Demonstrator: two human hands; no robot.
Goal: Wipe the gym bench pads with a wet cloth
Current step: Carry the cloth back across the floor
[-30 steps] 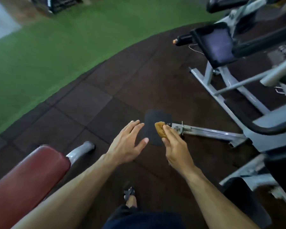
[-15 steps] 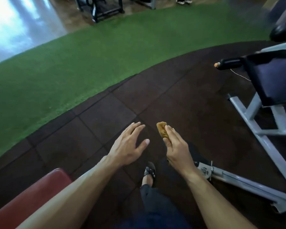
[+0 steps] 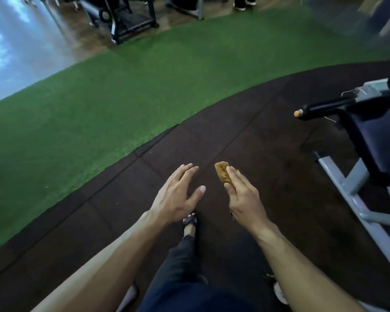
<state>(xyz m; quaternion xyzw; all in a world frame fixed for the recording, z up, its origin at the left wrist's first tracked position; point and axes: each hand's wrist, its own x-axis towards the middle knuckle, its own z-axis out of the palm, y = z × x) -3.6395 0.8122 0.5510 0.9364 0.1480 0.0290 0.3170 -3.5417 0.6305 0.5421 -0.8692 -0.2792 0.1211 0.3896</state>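
Note:
My right hand (image 3: pixel 243 197) is shut on a small folded brown cloth (image 3: pixel 222 174), which sticks out past the fingertips. Beside it, my left hand (image 3: pixel 178 194) is held out flat with fingers spread and nothing in it. Both hands hover over the dark rubber floor (image 3: pixel 268 154). At the right edge stands a machine with a dark blue pad (image 3: pixel 383 145) on a grey frame (image 3: pixel 356 194), well to the right of my right hand. The red bench pad is out of view.
A black handle with an orange tip (image 3: pixel 313 110) juts left from the machine. Green turf (image 3: pixel 99 109) borders the rubber floor on the left and ahead. Black equipment frames (image 3: pixel 126 16) stand at the far top. My leg and foot (image 3: pixel 189 224) are below the hands.
The view has swung up and left: the red bench pad has left the frame, the grey machine has slid to the right edge, more turf shows. My hands keep their pose.

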